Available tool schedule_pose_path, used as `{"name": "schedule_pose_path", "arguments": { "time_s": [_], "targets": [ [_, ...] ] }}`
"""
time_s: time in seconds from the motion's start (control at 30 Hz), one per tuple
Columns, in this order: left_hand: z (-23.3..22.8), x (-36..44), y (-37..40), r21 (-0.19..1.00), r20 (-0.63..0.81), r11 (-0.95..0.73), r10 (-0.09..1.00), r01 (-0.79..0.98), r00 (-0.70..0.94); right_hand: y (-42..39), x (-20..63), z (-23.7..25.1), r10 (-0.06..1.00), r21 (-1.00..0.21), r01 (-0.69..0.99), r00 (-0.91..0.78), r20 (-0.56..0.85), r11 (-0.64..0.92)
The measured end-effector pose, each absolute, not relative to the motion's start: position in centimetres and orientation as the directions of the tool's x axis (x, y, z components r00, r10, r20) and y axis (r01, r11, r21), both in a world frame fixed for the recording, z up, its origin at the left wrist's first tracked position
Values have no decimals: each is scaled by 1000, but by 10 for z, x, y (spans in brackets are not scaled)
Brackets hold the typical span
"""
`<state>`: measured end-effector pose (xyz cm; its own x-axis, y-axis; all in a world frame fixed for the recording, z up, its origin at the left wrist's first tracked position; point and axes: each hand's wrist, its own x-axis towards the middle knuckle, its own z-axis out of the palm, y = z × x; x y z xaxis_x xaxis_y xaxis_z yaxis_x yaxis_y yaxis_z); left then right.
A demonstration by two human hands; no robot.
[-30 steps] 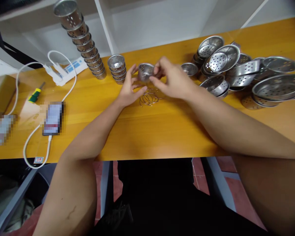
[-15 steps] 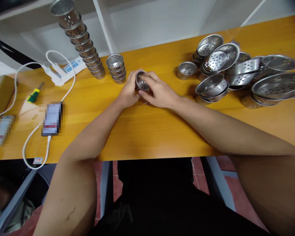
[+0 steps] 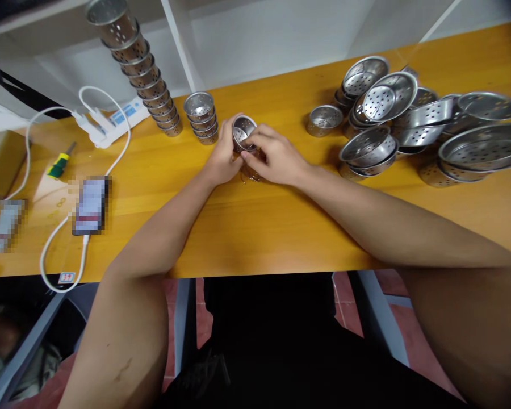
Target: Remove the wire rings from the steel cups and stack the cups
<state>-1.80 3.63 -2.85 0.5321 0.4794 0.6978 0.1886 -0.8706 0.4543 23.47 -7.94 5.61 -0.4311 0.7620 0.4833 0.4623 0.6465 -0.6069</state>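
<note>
A small perforated metal cup (image 3: pixel 243 129) is held above the middle of the wooden table, its mouth tilted toward me. My left hand (image 3: pixel 222 154) is closed round the cup's left side. The thumb and fingers of my right hand (image 3: pixel 276 153) pinch at its near right rim, with the fingertips partly over the opening. Thin brownish wire loops (image 3: pixel 250 176) show just under my hands; what they belong to is hidden. A short stack of similar cups (image 3: pixel 202 119) stands just left of my hands.
A tall leaning cup stack (image 3: pixel 147 74) stands at back left, beside a power strip (image 3: pixel 119 122). A phone (image 3: pixel 90 205) with a white cable and a screwdriver (image 3: pixel 59 163) lie left. Right are a single cup (image 3: pixel 324 121) and piled perforated metal bowls (image 3: pixel 421 122).
The cup has tilted and risen slightly, showing more of its inside. My right fingers have drawn back from over its mouth to the near right rim.
</note>
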Motion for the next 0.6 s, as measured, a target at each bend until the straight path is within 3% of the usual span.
{"name": "schedule_pose_path", "arguments": {
  "time_s": [0.27,0.6],
  "targets": [
    [-22,-19,32,401,663,-888,451,226,597,-76,232,65,815,-738,348,-284,505,578],
    [-21,-14,32,385,649,-897,429,216,628,-66,234,75,859,-848,222,-310,407,481]
  ]
}}
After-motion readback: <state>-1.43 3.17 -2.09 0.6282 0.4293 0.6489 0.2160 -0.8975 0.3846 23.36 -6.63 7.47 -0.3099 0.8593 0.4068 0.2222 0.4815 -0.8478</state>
